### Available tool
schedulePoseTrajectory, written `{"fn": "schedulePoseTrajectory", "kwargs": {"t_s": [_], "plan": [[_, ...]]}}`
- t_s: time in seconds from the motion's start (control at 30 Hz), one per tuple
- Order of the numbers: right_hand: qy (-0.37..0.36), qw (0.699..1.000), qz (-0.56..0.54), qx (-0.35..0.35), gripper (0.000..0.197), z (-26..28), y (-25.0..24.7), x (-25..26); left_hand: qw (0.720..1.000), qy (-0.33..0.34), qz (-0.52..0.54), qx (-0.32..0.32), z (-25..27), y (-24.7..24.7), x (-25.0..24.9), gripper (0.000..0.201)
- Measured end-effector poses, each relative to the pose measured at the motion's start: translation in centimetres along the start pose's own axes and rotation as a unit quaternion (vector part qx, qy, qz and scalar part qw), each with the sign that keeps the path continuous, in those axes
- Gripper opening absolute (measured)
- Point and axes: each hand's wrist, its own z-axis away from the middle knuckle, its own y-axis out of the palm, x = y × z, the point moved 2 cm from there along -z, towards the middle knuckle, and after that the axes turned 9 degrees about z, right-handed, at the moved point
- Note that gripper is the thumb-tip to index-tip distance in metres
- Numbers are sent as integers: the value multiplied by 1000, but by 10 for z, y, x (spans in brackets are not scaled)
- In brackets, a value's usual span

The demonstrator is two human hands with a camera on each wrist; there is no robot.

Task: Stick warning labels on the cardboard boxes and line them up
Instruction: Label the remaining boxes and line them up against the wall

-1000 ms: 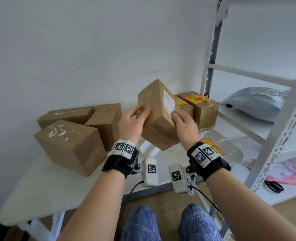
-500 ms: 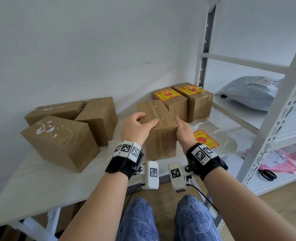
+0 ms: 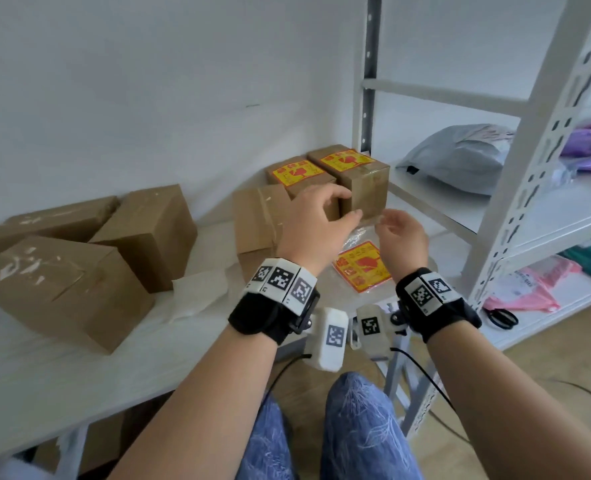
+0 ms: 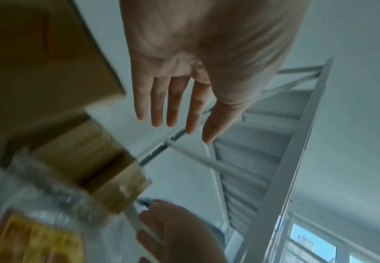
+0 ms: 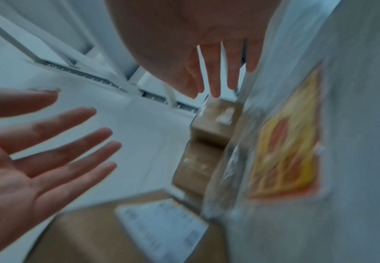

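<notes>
A plain cardboard box [image 3: 256, 220] stands on the white table [image 3: 79, 368], just in front of two boxes with yellow-red warning labels [image 3: 297, 172] [image 3: 347, 160] by the wall. My left hand [image 3: 322, 220] hovers at its right side, fingers relaxed and holding nothing. My right hand [image 3: 399, 230] hangs empty above a clear bag of warning labels [image 3: 361, 265]. In the left wrist view my left hand [image 4: 173, 106] has straight fingers beside the box [image 4: 38, 62]. The blurred right wrist view shows my right hand [image 5: 218, 71] open near the labels [image 5: 285, 151].
Three more plain boxes [image 3: 62, 289] [image 3: 148, 233] [image 3: 48, 220] are grouped at the table's left. A scrap of white backing paper [image 3: 200, 289] lies between them and my hands. A white metal rack [image 3: 529, 188] on the right holds a grey mailer bag [image 3: 460, 157] and scissors [image 3: 502, 317].
Both hands held the plain box tilted in the air, set it down in front of the labelled boxes, then let go and moved right toward the label bag.
</notes>
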Motion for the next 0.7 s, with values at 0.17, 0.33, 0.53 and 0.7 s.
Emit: {"fn": "schedulePoseTrajectory", "kwargs": {"t_s": [0.17,0.33,0.53,0.7], "plan": [[52,994,88,34,43,-6,-31,-41,991,-16,-123,44,-3,48,13,32],[71,983,160,53,49,-15,-31,-62,978,-122,-143,94,0,73,35,42],[54,953,285,85,61,-25,-22,-63,931,-256,-196,172,10,85,71,71],[56,933,340,103,57,-25,-17,-69,923,-299,-184,156,13,85,80,88]]}}
